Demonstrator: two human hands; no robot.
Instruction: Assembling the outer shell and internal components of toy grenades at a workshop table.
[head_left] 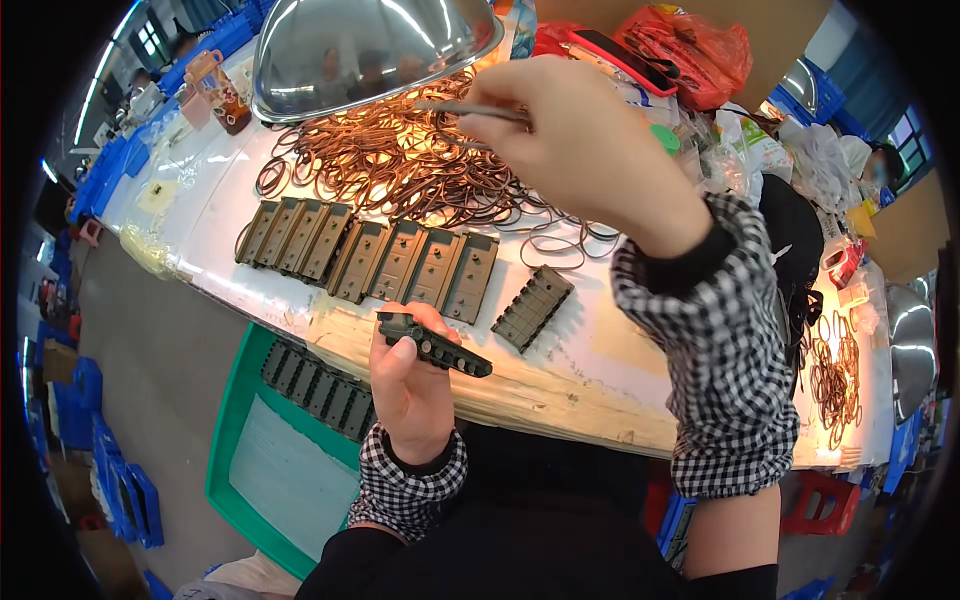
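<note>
My left hand (410, 385) grips a long dark ribbed plastic part (435, 344), held level just in front of the white table's front edge (560, 385). My right hand (585, 140) is raised over the table and pinches metal tweezers (470, 110), whose tips point left above a large pile of brown rubber rings (400, 160). A row of several dark rectangular parts (370, 255) lies face up on the table beyond my left hand. One more ribbed part (533, 307) lies tilted to their right.
A shiny metal lamp shade (370, 45) hangs over the ring pile. A green tray (250, 450) with several dark parts sits below the table at left. Red bags and clutter (690, 45) crowd the far right. Another pile of rings (835, 380) lies far right.
</note>
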